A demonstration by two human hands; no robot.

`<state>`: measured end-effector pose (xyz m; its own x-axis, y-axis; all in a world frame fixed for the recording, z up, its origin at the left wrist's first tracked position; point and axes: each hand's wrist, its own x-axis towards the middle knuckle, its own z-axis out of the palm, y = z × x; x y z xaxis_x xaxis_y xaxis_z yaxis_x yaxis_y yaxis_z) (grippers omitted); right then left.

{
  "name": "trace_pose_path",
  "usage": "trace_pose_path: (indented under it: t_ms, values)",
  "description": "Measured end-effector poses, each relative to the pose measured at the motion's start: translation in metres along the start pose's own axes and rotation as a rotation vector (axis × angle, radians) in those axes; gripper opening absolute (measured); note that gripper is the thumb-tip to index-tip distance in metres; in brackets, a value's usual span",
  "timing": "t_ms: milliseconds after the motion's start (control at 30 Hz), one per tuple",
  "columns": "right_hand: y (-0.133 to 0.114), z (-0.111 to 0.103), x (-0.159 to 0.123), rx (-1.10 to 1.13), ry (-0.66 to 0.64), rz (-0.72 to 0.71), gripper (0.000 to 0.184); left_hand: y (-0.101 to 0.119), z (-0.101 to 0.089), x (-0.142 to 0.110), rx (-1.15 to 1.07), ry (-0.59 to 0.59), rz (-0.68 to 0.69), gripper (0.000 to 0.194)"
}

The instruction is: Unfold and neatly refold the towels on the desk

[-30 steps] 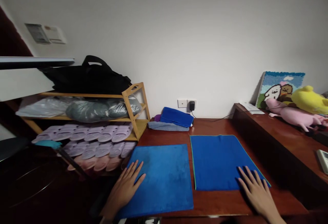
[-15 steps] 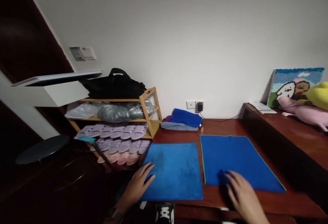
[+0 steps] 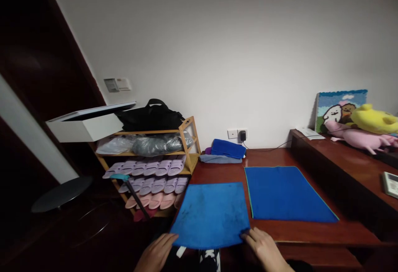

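Pinching the near corners of a blue cloth [image 3: 213, 214], the left hand [image 3: 157, 254] and the right hand [image 3: 264, 248] each close their fingers on its front edge at the rim of the wooden table [image 3: 311, 232]. A second blue cloth [image 3: 287, 194] lies flat just beside it, folded towels [image 3: 225, 151] by the wall.

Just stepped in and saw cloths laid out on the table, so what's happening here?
A person stands at the wooden table with both hands on the near edge of the left blue cloth. The left hand grips its near left corner and the right hand its near right corner, fingers pinching the edge. A second blue cloth with a green border lies flat beside it, untouched. Folded towels sit by the wall.
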<state>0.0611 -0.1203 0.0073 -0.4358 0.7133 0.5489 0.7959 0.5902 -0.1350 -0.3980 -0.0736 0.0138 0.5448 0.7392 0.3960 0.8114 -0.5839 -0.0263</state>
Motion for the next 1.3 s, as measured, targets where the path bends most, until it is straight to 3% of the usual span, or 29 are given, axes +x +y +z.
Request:
trace_pose_path:
  t_ms: [100, 167, 267, 367, 433, 500, 633, 800, 933, 1067, 1133, 1200, 1300]
  values:
    - [0.001, -0.062, 0.03, 0.109, -0.015, 0.07, 0.041, 0.007, -0.048, 0.026, -0.08, 0.045, -0.055, 0.041]
    - [0.008, -0.11, 0.053, 0.155, 0.045, 0.09, 0.04, 0.019, -0.091, 0.055, -0.13, 0.153, -0.109, 0.04]
    - [0.026, -0.181, 0.079, 0.245, 0.133, 0.114, 0.033, 0.046, -0.162, 0.108, -0.234, 0.312, -0.18, 0.039]
    - [0.044, -0.247, 0.087, 0.285, 0.224, 0.13, 0.034, 0.078, -0.221, 0.159, -0.329, 0.374, -0.223, 0.039]
    - [0.056, -0.283, 0.081, 0.266, 0.27, 0.146, 0.036, 0.099, -0.245, 0.187, -0.416, 0.342, -0.206, 0.041]
    - [0.071, -0.308, 0.067, 0.24, 0.301, 0.175, 0.041, 0.118, -0.253, 0.21, -0.514, 0.251, -0.159, 0.042]
    - [0.112, -0.326, 0.031, 0.212, 0.288, 0.257, 0.052, 0.152, -0.231, 0.244, -0.656, 0.039, -0.069, 0.036]
    - [0.177, -0.314, 0.013, 0.147, 0.213, 0.325, 0.047, 0.174, -0.178, 0.297, -0.68, -0.051, 0.009, 0.033]
    - [0.228, -0.31, 0.041, 0.064, 0.255, 0.354, 0.04, 0.179, -0.149, 0.364, -0.577, 0.031, 0.008, 0.033]
    - [0.263, -0.318, 0.07, 0.014, 0.367, 0.394, 0.036, 0.186, -0.133, 0.416, -0.509, 0.252, -0.026, 0.032]
    - [0.274, -0.319, 0.068, -0.001, 0.406, 0.413, 0.036, 0.192, -0.122, 0.423, -0.486, 0.338, 0.017, 0.032]
    - [0.28, -0.311, 0.051, 0.003, 0.409, 0.425, 0.035, 0.199, -0.103, 0.414, -0.46, 0.367, 0.09, 0.032]
    - [0.282, -0.271, -0.004, 0.041, 0.348, 0.461, 0.036, 0.214, -0.056, 0.377, -0.414, 0.327, 0.188, 0.031]
